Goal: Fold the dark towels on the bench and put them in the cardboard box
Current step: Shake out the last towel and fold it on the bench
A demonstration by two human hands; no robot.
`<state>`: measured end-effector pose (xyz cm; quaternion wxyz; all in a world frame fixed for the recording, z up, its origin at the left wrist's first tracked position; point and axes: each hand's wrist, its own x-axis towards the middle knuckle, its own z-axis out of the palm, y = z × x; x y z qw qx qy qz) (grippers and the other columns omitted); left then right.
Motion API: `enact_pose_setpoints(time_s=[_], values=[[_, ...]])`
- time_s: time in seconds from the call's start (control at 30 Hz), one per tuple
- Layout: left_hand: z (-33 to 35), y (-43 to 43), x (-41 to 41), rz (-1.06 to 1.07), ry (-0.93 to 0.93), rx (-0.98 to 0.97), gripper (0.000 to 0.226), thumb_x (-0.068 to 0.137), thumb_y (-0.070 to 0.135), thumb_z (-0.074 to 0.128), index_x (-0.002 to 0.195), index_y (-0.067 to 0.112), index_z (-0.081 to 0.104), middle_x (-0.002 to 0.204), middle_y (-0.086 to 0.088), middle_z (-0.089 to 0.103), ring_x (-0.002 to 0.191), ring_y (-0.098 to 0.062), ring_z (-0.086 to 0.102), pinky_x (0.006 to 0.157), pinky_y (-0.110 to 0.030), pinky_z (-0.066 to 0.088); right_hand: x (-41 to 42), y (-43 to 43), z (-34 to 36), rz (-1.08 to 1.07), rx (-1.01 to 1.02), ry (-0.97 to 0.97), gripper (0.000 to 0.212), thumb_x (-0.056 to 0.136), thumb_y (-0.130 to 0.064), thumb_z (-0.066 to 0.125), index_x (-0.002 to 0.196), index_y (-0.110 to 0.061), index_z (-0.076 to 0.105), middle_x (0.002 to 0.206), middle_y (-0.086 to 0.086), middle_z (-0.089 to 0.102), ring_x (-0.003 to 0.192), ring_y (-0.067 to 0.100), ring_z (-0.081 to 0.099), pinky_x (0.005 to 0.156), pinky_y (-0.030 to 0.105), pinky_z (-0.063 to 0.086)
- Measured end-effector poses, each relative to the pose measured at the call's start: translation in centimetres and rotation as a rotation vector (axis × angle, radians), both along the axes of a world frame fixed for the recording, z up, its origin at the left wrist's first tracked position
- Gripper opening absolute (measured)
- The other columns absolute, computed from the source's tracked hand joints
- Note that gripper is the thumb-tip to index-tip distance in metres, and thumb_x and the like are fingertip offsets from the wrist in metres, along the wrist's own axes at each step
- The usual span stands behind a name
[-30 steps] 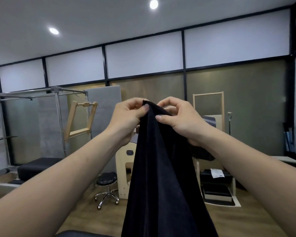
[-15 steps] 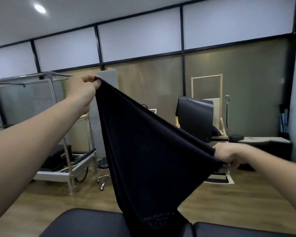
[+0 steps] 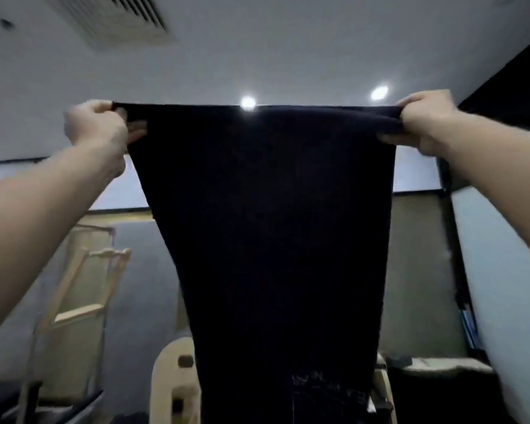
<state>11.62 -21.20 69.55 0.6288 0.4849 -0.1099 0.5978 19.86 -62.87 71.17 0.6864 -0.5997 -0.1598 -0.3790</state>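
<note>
High in front of the person, at arm's reach and against the ceiling, a dark towel (image 3: 266, 224) hangs spread flat between two raised hands. The left hand (image 3: 95, 123) pinches the towel's top left corner, its fingers curled around the edge. Motion blur smears that hand, so how each finger lies cannot be told. The right hand (image 3: 426, 117) grips the top right corner, with fingers bent over the upper edge and the thumb (image 3: 386, 137) pressed on the near face. The top edge runs taut and nearly level between them.

From there the cloth drops and narrows downward, and its lower end is cut off by the bottom of the view. Faint pale lettering (image 3: 328, 390) shows low on the fabric but is too blurred to read. One ceiling light (image 3: 248, 102) peeks just above the top edge, and a second light (image 3: 379, 93) glows near the right hand. A ceiling vent (image 3: 120, 16) is streaked with blur at upper left. Behind the towel, a pale wooden apparatus (image 3: 172, 377) is largely hidden, and a wooden frame (image 3: 83, 289) stands at left, soft and indistinct.
</note>
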Motion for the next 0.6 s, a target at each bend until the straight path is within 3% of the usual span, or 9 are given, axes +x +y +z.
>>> enact_pose_setpoints(time_s=[0.07,0.13,0.2,0.27,0.33,0.43,0.5,0.53,0.6], values=[[3.3,-0.2,-1.2,-0.035,-0.060,-0.042,0.018,0.098,0.000,0.042,0.098,0.013,0.054,0.096,-0.001,0.063,0.066,-0.017,0.070,0.058,-0.026,0.060,-1.9,0.7,2.5,0.115,0.009,-0.031,0.028,0.093,0.006,0.044,0.108,-0.006,0.065,0.104,0.009,0.065,0.073,0.023,0.070,0.045,0.028,0.056],[3.2,0.0,-0.7,-0.137,0.004,-0.098,0.025,0.098,0.001,0.036,0.113,0.008,0.054,0.109,-0.005,0.062,0.062,-0.023,0.074,0.060,-0.033,0.062,-2.7,0.8,1.2,0.127,-0.123,0.106,0.022,0.096,0.006,0.043,0.098,-0.005,0.061,0.091,0.010,0.068,0.055,0.014,0.069,0.041,0.021,0.052],[1.1,0.2,0.6,-0.220,0.098,-0.088,0.031,0.098,-0.002,0.029,0.123,0.000,0.046,0.109,-0.011,0.058,0.053,-0.030,0.072,0.053,-0.034,0.060,-2.4,0.0,-1.1,0.071,-0.180,0.278,0.023,0.101,-0.002,0.038,0.092,-0.009,0.058,0.075,0.008,0.067,0.036,0.008,0.060,0.034,0.015,0.045],[-0.7,-0.6,1.1,-0.195,0.178,0.027,0.025,0.099,-0.002,0.027,0.119,-0.004,0.042,0.109,-0.013,0.057,0.051,-0.031,0.071,0.051,-0.032,0.059,-2.7,-1.3,-1.8,0.030,-0.114,0.309,0.025,0.101,-0.001,0.033,0.104,-0.005,0.057,0.080,0.012,0.068,0.039,0.011,0.064,0.034,0.016,0.046],[-0.3,-2.2,0.6,-0.165,0.158,0.140,0.019,0.102,0.001,0.028,0.116,-0.003,0.040,0.108,-0.014,0.056,0.054,-0.029,0.072,0.054,-0.032,0.061,-3.8,-2.8,0.2,0.048,0.079,0.147,0.031,0.099,0.007,0.028,0.118,0.001,0.051,0.098,0.018,0.065,0.045,0.022,0.068,0.038,0.024,0.052],[3.6,-4.9,-0.9,-0.125,-0.017,0.175,0.012,0.105,0.009,0.029,0.113,0.003,0.037,0.115,-0.019,0.052,0.054,-0.024,0.072,0.056,-0.034,0.062,-7.4,-3.8,4.1,0.050,0.322,-0.156,0.034,0.098,0.006,0.021,0.093,-0.005,0.054,0.093,0.016,0.062,0.042,0.026,0.067,0.041,0.031,0.054],[6.0,-6.1,-2.2,-0.014,-0.108,0.100,0.008,0.104,0.013,0.032,0.104,0.012,0.040,0.119,-0.017,0.052,0.065,-0.025,0.073,0.067,-0.039,0.062,-9.3,-3.5,5.2,-0.050,0.216,-0.277,0.034,0.093,0.006,0.023,0.080,-0.008,0.051,0.090,0.015,0.063,0.052,0.028,0.071,0.048,0.032,0.057],[6.7,-6.6,-2.8,0.110,-0.103,0.062,0.011,0.102,0.016,0.033,0.095,0.018,0.042,0.122,-0.014,0.054,0.081,-0.028,0.073,0.078,-0.040,0.059,-9.9,-3.2,5.0,-0.116,0.095,-0.291,0.032,0.092,0.006,0.029,0.078,-0.008,0.054,0.090,0.014,0.064,0.062,0.028,0.074,0.054,0.032,0.058],[7.0,-6.9,-3.4,0.317,-0.075,0.023,0.018,0.100,0.020,0.035,0.083,0.025,0.040,0.125,-0.011,0.058,0.109,-0.029,0.060,0.092,-0.036,0.046,-10.2,-3.3,3.8,-0.479,-0.320,-0.331,0.015,0.088,-0.004,0.054,0.081,-0.011,0.065,0.088,0.006,0.068,0.082,0.024,0.073,0.071,0.031,0.057]])
